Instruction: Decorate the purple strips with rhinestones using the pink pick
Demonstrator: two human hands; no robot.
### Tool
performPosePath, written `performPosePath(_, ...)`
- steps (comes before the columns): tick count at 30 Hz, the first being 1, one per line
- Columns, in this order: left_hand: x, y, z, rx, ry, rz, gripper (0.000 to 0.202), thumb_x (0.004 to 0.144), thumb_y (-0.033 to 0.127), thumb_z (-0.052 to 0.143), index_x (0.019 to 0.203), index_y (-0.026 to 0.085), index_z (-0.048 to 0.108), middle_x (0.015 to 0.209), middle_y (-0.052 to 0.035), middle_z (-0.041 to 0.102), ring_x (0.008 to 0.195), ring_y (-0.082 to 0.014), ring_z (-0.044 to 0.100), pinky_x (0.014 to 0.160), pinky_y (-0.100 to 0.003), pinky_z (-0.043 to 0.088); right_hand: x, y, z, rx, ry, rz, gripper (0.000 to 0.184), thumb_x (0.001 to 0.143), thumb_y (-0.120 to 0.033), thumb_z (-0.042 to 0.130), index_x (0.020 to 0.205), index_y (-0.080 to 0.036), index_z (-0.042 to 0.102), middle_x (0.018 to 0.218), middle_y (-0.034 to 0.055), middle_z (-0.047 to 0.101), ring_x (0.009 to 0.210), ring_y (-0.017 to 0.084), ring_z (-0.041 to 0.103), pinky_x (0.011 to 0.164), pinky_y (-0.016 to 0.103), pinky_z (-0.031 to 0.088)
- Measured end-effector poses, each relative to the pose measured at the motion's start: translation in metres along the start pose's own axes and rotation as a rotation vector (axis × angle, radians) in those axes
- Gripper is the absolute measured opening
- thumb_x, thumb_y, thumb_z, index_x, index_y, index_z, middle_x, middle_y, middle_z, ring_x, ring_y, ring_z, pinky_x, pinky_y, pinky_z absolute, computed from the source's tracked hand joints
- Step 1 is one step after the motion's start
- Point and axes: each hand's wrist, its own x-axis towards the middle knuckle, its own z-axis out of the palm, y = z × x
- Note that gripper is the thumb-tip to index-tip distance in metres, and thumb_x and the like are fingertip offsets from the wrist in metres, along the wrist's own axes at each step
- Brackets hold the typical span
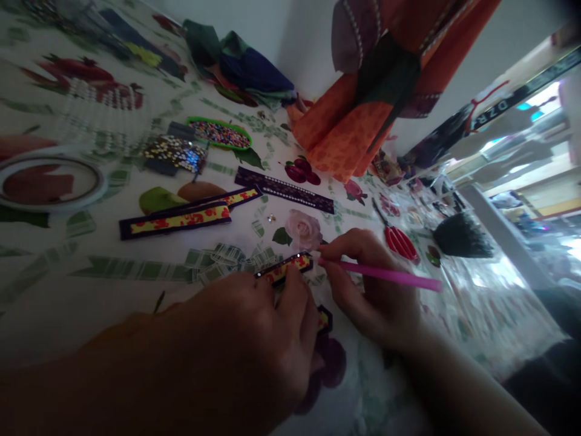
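Observation:
My left hand (254, 333) is closed on a narrow dark fabric strip (287, 266) with a yellow and red floral centre, its fingers pressing the strip onto the table. Small shiny dots sit along the strip's far edge. A pink pen-like stick (390, 274) is pinched in my right hand (372, 290), its pale tip at the strip's right end. Under my left fingers shows the pointed end of another floral piece (324, 320). Beyond my hands lie two more floral strips (177, 221) and a dark strip with rows of white beads (290, 191).
A green tray of mixed beads (220, 133) stands behind a patch of sequins (175, 151). At the left lie a white ring-shaped roll (49, 181) and strings of clear beads (104, 115). Red-handled scissors (400, 242) rest at the right, below hanging orange fabric (345, 133).

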Motion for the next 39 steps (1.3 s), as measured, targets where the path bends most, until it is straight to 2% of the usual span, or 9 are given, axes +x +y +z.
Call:
performPosePath(5,0.003,-0.002,-0.004,-0.020,-0.012,0.044,0.033,0.094,0.019,0.053,0.115,0.003,0.073,0.110,-0.0248,0.079,0.067,-0.0279,0.072,0.047,-0.037,0.049,0.002,-0.005,-0.002,-0.052,-0.017,-0.046,0.019,0.094,-0.010,0.062,0.106,-0.025,0.060,0.090,0.0036,0.067,0.084,0.020,0.067,0.073,0.034,0.059)
performPosePath(8,0.003,-0.002,-0.003,0.004,-0.023,0.082,0.033,0.097,0.020,0.049,0.113,0.005,0.074,0.114,-0.0258,0.078,0.070,-0.0279,0.073,0.047,-0.037,0.051,0.000,-0.003,-0.001,-0.044,0.025,-0.072,0.022,0.094,-0.008,0.061,0.109,-0.023,0.061,0.092,0.0038,0.067,0.086,0.020,0.067,0.074,0.034,0.058)
performPosePath(12,0.002,-0.003,-0.002,-0.004,-0.025,0.095,0.034,0.100,0.020,0.047,0.114,0.004,0.073,0.113,-0.0273,0.077,0.076,-0.0307,0.076,0.048,-0.038,0.052,-0.002,0.003,0.002,0.026,0.108,-0.031,0.020,0.095,-0.008,0.063,0.111,-0.021,0.063,0.098,0.0032,0.067,0.090,0.017,0.067,0.078,0.032,0.055)
performPosePath(16,0.004,-0.002,-0.004,0.023,-0.074,0.073,0.043,0.108,0.031,0.043,0.116,0.002,0.073,0.119,-0.0296,0.076,0.079,-0.0320,0.077,0.051,-0.040,0.054,-0.002,0.007,0.005,0.078,0.153,-0.003,0.017,0.097,-0.010,0.063,0.109,-0.022,0.065,0.098,0.0019,0.067,0.089,0.016,0.066,0.079,0.032,0.052)
performPosePath(20,0.007,-0.001,-0.006,0.037,-0.073,0.055,0.041,0.107,0.037,0.050,0.114,0.005,0.074,0.119,-0.0278,0.076,0.083,-0.0324,0.078,0.052,-0.038,0.054,-0.002,0.008,0.005,0.096,0.168,0.007,0.015,0.097,-0.011,0.064,0.108,-0.022,0.065,0.097,0.0009,0.067,0.088,0.015,0.065,0.078,0.030,0.052)
performPosePath(26,0.008,-0.003,-0.008,0.028,-0.098,0.069,0.042,0.106,0.036,0.051,0.117,0.003,0.075,0.119,-0.0275,0.076,0.074,-0.0305,0.076,0.051,-0.041,0.057,-0.001,0.009,0.005,0.123,0.129,0.015,0.012,0.098,-0.012,0.064,0.106,-0.021,0.065,0.094,0.0005,0.068,0.086,0.013,0.066,0.076,0.027,0.053)
performPosePath(32,0.008,-0.003,-0.010,0.021,-0.111,0.075,0.047,0.108,0.032,0.043,0.126,-0.003,0.070,0.122,-0.0308,0.074,0.081,-0.0335,0.078,0.050,-0.040,0.057,0.000,0.012,0.007,0.062,0.051,-0.001,0.014,0.096,-0.010,0.065,0.105,-0.020,0.064,0.094,0.0000,0.068,0.087,0.013,0.066,0.077,0.025,0.054)
performPosePath(35,0.008,-0.004,-0.011,0.030,-0.110,0.077,0.048,0.108,0.031,0.041,0.126,-0.003,0.070,0.122,-0.0305,0.074,0.076,-0.0321,0.077,0.050,-0.040,0.057,0.000,0.013,0.007,0.055,0.050,0.006,0.014,0.096,-0.010,0.066,0.105,-0.021,0.064,0.095,-0.0003,0.068,0.087,0.013,0.067,0.077,0.025,0.055)
performPosePath(39,0.008,-0.004,-0.009,0.002,-0.087,0.068,0.041,0.103,0.027,0.050,0.122,-0.002,0.072,0.117,-0.0294,0.076,0.077,-0.0325,0.077,0.049,-0.039,0.057,0.000,0.014,0.007,0.045,0.057,0.015,0.013,0.096,-0.010,0.066,0.104,-0.021,0.065,0.094,-0.0009,0.068,0.086,0.012,0.066,0.078,0.025,0.055)
